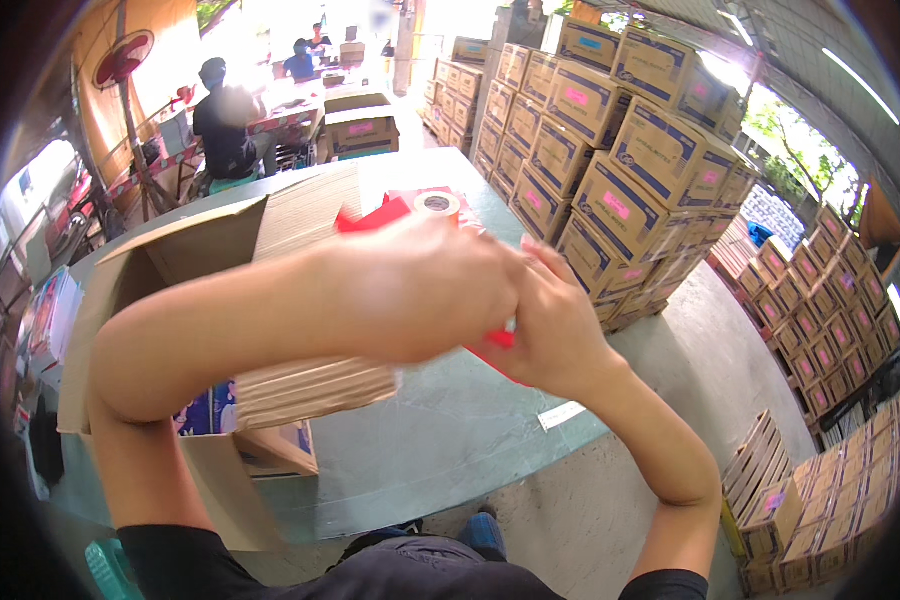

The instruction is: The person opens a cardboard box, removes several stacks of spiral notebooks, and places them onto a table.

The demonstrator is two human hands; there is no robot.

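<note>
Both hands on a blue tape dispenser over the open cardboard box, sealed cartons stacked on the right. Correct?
Not quite: the tape dispenser is red, not blue, as the head view shows. The rest holds: the left hand and right hand grip it over the open cardboard box, with sealed cartons stacked on the right.

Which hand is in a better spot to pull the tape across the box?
Probably the right hand: it grips the red tape dispenser from below at the open cardboard box. The left hand crosses over and only lies on top.
</note>
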